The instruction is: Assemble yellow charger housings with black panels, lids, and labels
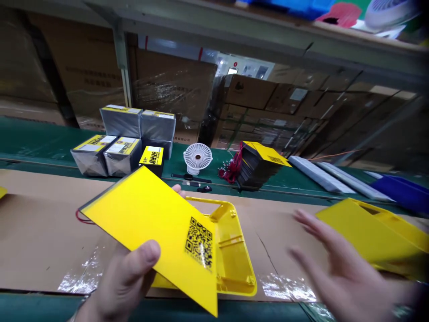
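Note:
My left hand (129,273) grips a flat yellow panel (150,214) printed with a black QR code, thumb on top and fingertips showing past its far edge. A red wire (85,218) loops from the panel's left end. Partly hidden beneath the panel, an open yellow plastic housing (236,250) lies on the cardboard with its ribbed inside facing up. My right hand (338,264), blurred, is empty with fingers apart. Just beyond it, to the right, sits a second yellow housing (355,228); whether the hand touches it I cannot tell.
Behind the cardboard-covered surface (30,241) stand several wrapped boxes (120,123), a small white fan (197,158) and a stack of panels (259,165) with red wires. Pale bars (320,174) and a blue bin (402,190) lie at right. A shelf (208,27) crosses overhead.

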`<state>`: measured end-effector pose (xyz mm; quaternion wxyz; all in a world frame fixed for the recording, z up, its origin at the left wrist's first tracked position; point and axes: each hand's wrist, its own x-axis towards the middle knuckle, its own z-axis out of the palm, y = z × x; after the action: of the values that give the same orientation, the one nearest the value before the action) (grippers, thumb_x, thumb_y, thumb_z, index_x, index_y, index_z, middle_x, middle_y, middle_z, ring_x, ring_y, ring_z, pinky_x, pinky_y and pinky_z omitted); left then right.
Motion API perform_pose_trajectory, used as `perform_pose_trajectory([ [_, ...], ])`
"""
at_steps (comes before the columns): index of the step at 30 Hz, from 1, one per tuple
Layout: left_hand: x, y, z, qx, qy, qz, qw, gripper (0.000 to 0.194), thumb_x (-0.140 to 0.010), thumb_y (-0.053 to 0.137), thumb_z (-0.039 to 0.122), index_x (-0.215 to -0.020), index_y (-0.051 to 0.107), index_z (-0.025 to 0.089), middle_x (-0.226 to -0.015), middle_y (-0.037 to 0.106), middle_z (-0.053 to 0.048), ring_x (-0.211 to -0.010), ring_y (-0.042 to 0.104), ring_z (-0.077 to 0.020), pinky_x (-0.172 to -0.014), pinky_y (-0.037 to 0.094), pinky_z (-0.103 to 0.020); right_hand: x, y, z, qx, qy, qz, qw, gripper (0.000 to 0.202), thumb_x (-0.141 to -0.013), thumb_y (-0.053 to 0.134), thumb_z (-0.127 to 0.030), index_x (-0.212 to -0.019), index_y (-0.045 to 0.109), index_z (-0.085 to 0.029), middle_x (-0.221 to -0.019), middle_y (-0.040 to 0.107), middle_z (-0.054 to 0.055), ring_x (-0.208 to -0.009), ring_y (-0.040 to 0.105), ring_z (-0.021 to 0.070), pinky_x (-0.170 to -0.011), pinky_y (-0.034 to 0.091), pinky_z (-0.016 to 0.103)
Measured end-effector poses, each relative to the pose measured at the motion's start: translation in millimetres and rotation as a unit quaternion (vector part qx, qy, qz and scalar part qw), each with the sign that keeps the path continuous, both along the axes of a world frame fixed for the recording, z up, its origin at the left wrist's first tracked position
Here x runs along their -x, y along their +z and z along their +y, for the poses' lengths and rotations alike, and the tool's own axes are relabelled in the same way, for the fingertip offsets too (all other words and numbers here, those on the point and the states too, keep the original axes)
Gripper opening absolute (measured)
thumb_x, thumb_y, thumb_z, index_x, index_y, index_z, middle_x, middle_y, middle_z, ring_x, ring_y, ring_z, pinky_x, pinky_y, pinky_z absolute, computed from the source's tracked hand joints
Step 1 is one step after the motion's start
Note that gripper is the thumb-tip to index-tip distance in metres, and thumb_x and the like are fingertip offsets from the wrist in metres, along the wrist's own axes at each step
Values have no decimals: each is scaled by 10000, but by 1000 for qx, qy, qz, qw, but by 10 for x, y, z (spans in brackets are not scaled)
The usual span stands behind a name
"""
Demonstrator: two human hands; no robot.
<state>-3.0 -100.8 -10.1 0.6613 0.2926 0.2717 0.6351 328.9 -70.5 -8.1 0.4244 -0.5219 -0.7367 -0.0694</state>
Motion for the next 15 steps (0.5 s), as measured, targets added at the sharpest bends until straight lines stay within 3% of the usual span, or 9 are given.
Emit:
perform_pose_trajectory([
  [1,-46,1,-1,-2,-23,-14,1000,602,-756,637,484,-1311,491,304,-1167,670,-38,-1258,481,-327,-964,516,-422,246,68,11,11,91,-47,995,664,-778,684,-326,-1385,421,-266,-1364,497,125,-1236,490,325,-1060,417,496],
  [3,-128,26,7,-3,-61,-37,997,580,-776,616,521,-1303,499,310,-1163,670,-39,-1244,496,-318,-966,509,-417,674,211,14,-21,243,-142,959,643,-788,649,-205,-1385,413,-253,-1413,449,115,-1288,436,323,-1015,463,498],
  [5,-178,89,37,-13,-89,-41,995,603,-755,647,534,-1298,503,316,-1168,665,-40,-1229,510,-315,-964,502,-413,934,330,25,-51,326,-195,924,536,-826,556,-155,-1351,461,-209,-1372,500,111,-1295,431,310,-1008,468,495],
  [6,-180,131,62,-20,-97,-32,995,623,-733,682,519,-1294,507,314,-1171,663,-44,-1216,521,-314,-959,501,-409,990,372,49,-54,338,-184,921,491,-837,530,-151,-1325,488,-189,-1333,539,114,-1273,460,303,-1006,469,489],
  [8,-124,210,119,-22,-111,7,994,642,-685,757,438,-1270,529,303,-1165,663,-51,-1155,568,-297,-940,503,-383,974,418,149,-43,296,-90,950,389,-847,540,-166,-1234,562,-196,-1213,627,104,-1149,575,275,-962,508,446],
  [11,106,255,193,32,-131,110,985,498,-725,734,334,-1192,591,239,-1025,706,-79,-790,691,-197,-740,546,-284,780,428,401,-20,125,79,989,209,-828,615,-194,-1027,646,-246,-932,711,42,-827,684,205,-742,583,323],
  [13,300,208,251,71,-90,164,980,371,-800,645,370,-1125,622,192,-789,705,-48,-454,567,-75,-497,465,-193,657,428,577,17,80,134,988,162,-833,626,-274,-989,654,-244,-839,707,24,-756,678,191,-667,576,293],
  [15,459,112,353,75,14,210,975,325,-824,602,405,-1044,643,168,-573,590,30,-352,385,-25,-384,320,-154,607,418,713,73,122,163,976,208,-845,607,-338,-1013,648,-222,-869,706,36,-804,674,202,-698,572,307],
])
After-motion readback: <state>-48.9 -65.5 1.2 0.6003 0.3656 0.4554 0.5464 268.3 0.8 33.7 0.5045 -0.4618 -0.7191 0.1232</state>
